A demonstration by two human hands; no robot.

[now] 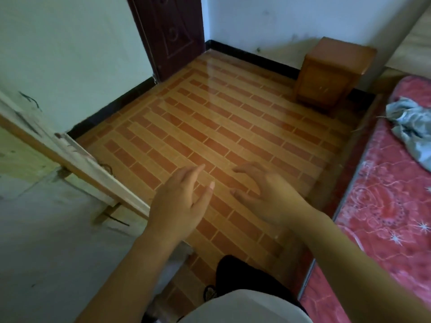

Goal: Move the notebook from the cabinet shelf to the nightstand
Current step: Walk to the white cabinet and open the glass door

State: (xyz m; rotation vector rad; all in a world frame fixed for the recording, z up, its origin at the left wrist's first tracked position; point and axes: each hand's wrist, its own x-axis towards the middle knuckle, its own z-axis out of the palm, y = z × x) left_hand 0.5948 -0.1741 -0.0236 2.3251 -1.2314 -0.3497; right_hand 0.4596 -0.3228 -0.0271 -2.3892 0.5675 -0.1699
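My left hand (pixel 184 201) and my right hand (pixel 263 194) are both held out in front of me over the tiled floor, fingers spread, holding nothing. The wooden nightstand (pixel 331 73) stands against the far wall at the upper right, its top bare. At my left is a worn pale cabinet (pixel 46 183) with a wooden edge. No notebook shows anywhere in the view.
A bed with a red patterned mattress (pixel 384 206) runs along the right side, with a crumpled grey cloth (pixel 412 129) on it. A dark wooden door (pixel 170 33) is at the far wall. Brick-patterned floor tiles (pixel 221 117) stretch between me and the nightstand.
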